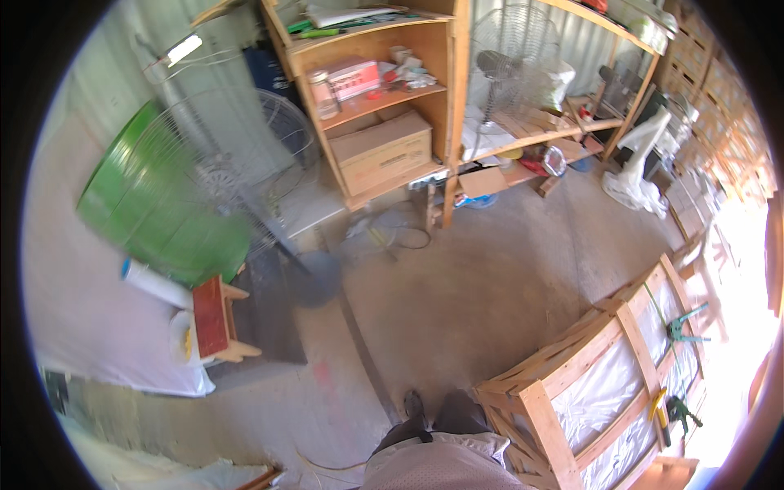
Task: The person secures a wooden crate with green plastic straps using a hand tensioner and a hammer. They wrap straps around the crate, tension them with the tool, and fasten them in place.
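Note:
Neither of my hands is in view; only my shirt and trousered legs show at the lower edge. Close by on my right stands a wooden crate (535,400) of slats, with white plastic sheeting (600,400) inside. On its top lie a tool with a yellow handle (659,406) and a dark green tool (682,412) beside it. Farther along sits a green clamp-like tool (684,327), and a green strap (656,306) runs over the slats near it.
Ahead, a wooden shelf unit (452,122) holds a cardboard box (384,155), a jar (324,94) and small items. At left are a green barrel (155,204), a floor fan (220,175) and a small red-topped stool (211,318). A workbench (539,143) carries another fan (494,65).

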`<state>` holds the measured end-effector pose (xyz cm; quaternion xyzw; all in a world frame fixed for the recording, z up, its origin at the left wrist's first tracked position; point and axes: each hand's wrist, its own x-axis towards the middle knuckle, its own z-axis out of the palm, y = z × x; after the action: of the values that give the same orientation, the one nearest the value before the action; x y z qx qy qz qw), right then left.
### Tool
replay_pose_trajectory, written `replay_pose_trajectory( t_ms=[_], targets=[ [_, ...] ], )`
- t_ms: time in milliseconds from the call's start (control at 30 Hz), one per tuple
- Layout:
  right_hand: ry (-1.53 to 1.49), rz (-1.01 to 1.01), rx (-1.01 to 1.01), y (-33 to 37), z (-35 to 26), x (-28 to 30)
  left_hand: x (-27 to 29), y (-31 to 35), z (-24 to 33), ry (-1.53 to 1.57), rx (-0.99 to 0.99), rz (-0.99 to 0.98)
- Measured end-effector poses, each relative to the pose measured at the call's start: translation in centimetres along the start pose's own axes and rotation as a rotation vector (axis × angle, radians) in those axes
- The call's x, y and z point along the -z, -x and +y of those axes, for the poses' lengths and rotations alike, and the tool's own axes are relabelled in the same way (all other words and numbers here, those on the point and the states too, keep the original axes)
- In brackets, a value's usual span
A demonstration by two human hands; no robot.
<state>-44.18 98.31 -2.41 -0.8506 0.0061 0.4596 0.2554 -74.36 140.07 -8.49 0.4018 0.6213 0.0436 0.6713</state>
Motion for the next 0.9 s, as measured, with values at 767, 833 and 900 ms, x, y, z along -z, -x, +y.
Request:
replay_pose_trajectory(
  t_ms=[767, 833, 900],
  targets=[
    [-0.124, 0.024, -0.201, -8.0, -3.0, -3.5, -18.2, -17.1, 23.3, -0.515, 0.062, -0.264],
    [-0.071, 0.061, -0.128, -8.2, -3.9, -4.6, -22.3, -18.5, 27.1, -0.571, 0.006, -0.337],
    [0.015, 0.144, -0.016, -8.5, -5.8, -5.1, -26.7, -19.7, 30.8, -0.653, -0.048, -0.412]
  ],
)
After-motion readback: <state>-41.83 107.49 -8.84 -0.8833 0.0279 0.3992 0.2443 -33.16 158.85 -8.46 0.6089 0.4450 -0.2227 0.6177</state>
